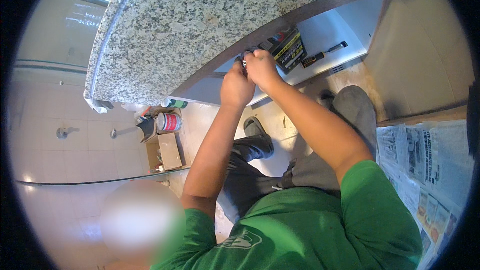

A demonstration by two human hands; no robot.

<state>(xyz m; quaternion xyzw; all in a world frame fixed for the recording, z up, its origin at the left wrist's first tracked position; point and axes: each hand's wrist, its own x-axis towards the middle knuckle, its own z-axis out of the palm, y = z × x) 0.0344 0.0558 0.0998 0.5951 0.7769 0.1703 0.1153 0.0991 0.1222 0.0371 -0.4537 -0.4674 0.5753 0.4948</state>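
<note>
Both my hands are together at the open front of the cabinet, just under the edge of the granite countertop (200, 15). My left hand (237, 86) is closed, its fingers pressed around a small dark and shiny piece. Against it, my right hand (262, 68) is closed too, pinching at the same spot. The piece is mostly hidden by my fingers, so its kind cannot be made out. Right beside my right hand, a black box (290, 50) with yellow print stands on the white cabinet floor (325, 27). A hand tool (314, 60) with a black and yellow handle lies past the box.
On the floor at left stands an open cardboard box (170, 151), with a red and white can (169, 121) by it. Glass panel edges (100, 183) run along the left. Newspaper sheets (425, 155) cover the right side. My legs are beneath my arms.
</note>
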